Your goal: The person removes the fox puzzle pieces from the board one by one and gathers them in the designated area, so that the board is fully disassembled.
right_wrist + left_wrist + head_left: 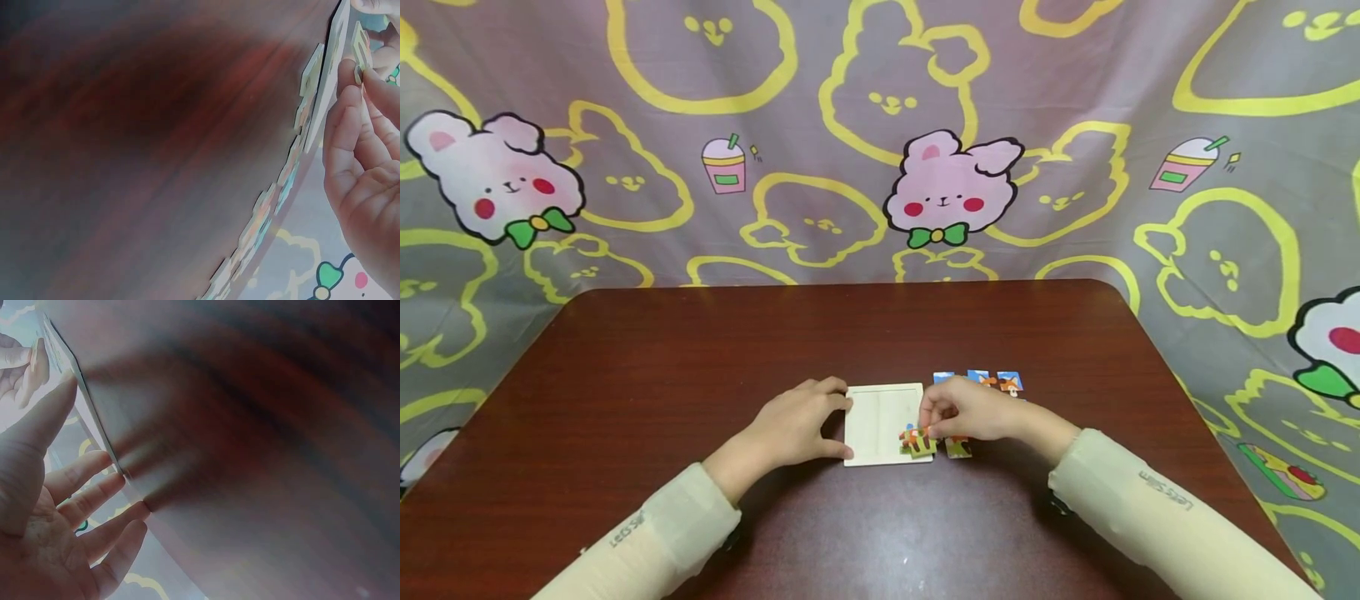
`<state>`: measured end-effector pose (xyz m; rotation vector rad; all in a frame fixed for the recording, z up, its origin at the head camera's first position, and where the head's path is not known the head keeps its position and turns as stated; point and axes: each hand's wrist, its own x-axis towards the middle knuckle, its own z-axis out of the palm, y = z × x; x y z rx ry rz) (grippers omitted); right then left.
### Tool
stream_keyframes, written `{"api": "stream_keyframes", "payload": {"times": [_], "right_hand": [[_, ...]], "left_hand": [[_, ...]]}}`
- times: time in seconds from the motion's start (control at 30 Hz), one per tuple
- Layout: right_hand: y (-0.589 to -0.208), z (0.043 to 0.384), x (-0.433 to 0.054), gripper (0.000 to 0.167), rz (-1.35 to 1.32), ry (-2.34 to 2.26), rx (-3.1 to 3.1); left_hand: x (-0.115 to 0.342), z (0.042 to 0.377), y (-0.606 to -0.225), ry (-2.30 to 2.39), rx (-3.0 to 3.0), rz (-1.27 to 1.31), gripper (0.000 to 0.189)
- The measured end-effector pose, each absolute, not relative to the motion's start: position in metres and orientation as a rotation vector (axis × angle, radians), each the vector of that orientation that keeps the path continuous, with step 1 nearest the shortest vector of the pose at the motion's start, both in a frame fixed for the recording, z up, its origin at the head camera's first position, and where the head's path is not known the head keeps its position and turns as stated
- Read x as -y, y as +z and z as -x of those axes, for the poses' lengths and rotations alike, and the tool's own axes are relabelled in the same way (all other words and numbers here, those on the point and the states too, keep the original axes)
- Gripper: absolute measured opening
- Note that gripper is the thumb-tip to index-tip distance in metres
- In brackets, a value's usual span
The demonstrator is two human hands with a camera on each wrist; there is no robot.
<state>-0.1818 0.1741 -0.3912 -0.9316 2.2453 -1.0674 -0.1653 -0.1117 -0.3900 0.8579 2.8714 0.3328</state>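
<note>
A pale wooden puzzle tray [871, 427] lies flat on the table, its base bare. At its left edge rests my left hand [796, 422], thumb near the lower corner and fingers near the upper one. The left wrist view shows these fingers [94, 503] spread and only slightly bent, tips against the rim. My right hand [976, 408] pinches a colourful jigsaw piece [922, 443] between thumb and fingertips, over the tray's lower right corner. In the right wrist view the piece [360, 47] is held tilted, raised off the tray.
Several loose jigsaw pieces [1011, 382] lie right of the tray, partly hidden under my right hand. One more piece [958, 449] sits near the tray's right edge. The brown table [737, 342] extends to a patterned curtain [820, 225] behind it.
</note>
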Motion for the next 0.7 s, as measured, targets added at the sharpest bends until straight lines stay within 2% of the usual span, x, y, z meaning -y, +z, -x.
{"api": "stream_keyframes", "payload": {"times": [0.4, 0.7], "right_hand": [[-0.394, 0.178, -0.195, 0.009, 0.939, -1.058, -2.333], [-0.394, 0.178, -0.212, 0.005, 0.858, -1.077, -2.341]], "left_hand": [[0.112, 0.166, -0.391, 0.328, -2.876, -0.857, 0.06], [0.111, 0.166, -0.391, 0.327, -2.876, -0.855, 0.06]]}}
